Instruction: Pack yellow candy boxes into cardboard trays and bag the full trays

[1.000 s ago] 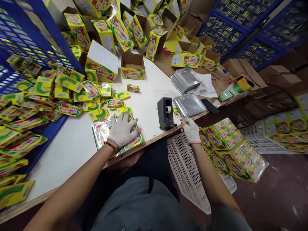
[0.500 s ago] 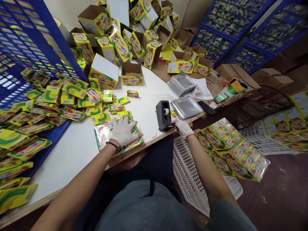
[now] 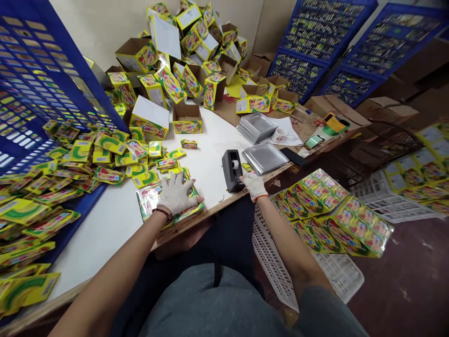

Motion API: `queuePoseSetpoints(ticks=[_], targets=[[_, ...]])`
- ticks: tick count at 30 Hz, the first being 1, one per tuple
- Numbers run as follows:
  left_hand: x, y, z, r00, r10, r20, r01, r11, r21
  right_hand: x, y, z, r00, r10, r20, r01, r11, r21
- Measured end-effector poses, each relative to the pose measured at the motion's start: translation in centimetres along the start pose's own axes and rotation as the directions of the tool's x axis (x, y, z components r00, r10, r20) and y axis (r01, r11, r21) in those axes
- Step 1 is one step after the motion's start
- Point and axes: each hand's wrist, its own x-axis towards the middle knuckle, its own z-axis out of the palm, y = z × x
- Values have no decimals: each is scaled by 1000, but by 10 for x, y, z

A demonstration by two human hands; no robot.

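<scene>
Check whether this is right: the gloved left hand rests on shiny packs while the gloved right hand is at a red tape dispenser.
Wrong colour: the head view shows a black tape dispenser, not red. The gloved left hand rests on shiny packs, the gloved right hand at the dispenser.

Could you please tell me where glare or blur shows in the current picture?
Head view: glare whitens the shiny pack under the left hand and glints off the silvery trays; head view, right edge: the yellow boxes look soft and stretched.
</scene>
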Motion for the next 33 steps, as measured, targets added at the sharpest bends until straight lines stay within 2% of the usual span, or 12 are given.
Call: queuePoseSetpoints(ticks=[4,7,13,16,19,21,24,26,28,30,32,33], targets=[[0,-1,3,1000,5,-10,-5,1000,-1,-26,-4,-2,985,46,-169,-41,999,33],[1,-1,6,1000,8,-27,-8,1000,-4,-49,0,0,982,92,-167,-77,993,94],[1,-3,8,999,6,-41,-6,1000,-13,-64,21,19,981,190,-34,-179,960,216],[-2,-1,6,999,8,-44,-9,1000,-12,-70,27,8,980,185,67,-195,959,203],[-4,1,4,998,17,-58,-18,1000,-18,-70,13,-10,960,101,261,-152,971,183],[-5,3,3,998,14,-65,-16,999,-30,-59,-12,-12,892,-67,446,-21,982,190],[-6,4,1,998,3,-64,-6,999,-42,-26,-60,13,669,-319,671,170,945,279],[-7,3,2,997,6,-71,-9,999,-46,0,-87,40,499,-383,777,186,923,336],[-8,1,4,996,13,-85,-18,999,-49,23,-101,67,354,-374,857,164,927,336],[-8,0,7,994,18,-104,-24,998,-51,39,-104,87,270,-325,906,137,945,298],[-8,-1,8,993,20,-118,-26,998,-53,50,-99,98,249,-275,929,113,961,254],[-8,-1,9,992,18,-123,-25,998,-55,53,-96,100,260,-254,932,102,967,235]])
